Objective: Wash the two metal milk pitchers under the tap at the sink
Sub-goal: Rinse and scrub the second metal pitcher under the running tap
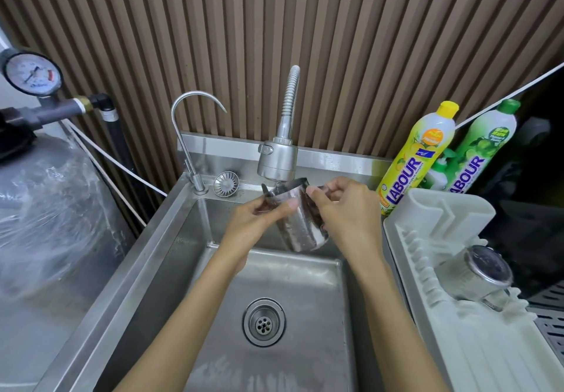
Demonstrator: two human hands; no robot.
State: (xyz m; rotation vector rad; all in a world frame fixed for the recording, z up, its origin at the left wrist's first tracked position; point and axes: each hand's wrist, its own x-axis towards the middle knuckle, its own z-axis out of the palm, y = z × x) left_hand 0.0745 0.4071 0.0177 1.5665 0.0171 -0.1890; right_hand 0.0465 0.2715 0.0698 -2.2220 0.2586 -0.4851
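Observation:
A shiny metal milk pitcher [300, 227] is held over the steel sink [171, 248], its open mouth tipped up right under the spray head of the flexible tap [277, 161]. My left hand [259, 222] grips its left side near the rim. My right hand [348, 211] holds its right side, thumb on the rim, covering the handle. The second metal pitcher [474, 272] lies on its side in the white drying rack [442, 217] at the right, apart from both hands.
A thin gooseneck tap [190, 135] and a loose strainer [225, 182] sit at the sink's back left. Two dish-soap bottles, yellow [418, 156] and green [479, 153], lean at the back right. The drain [264, 321] is mid-basin. A wrapped tank [45, 208] with a gauge [32, 72] stands left.

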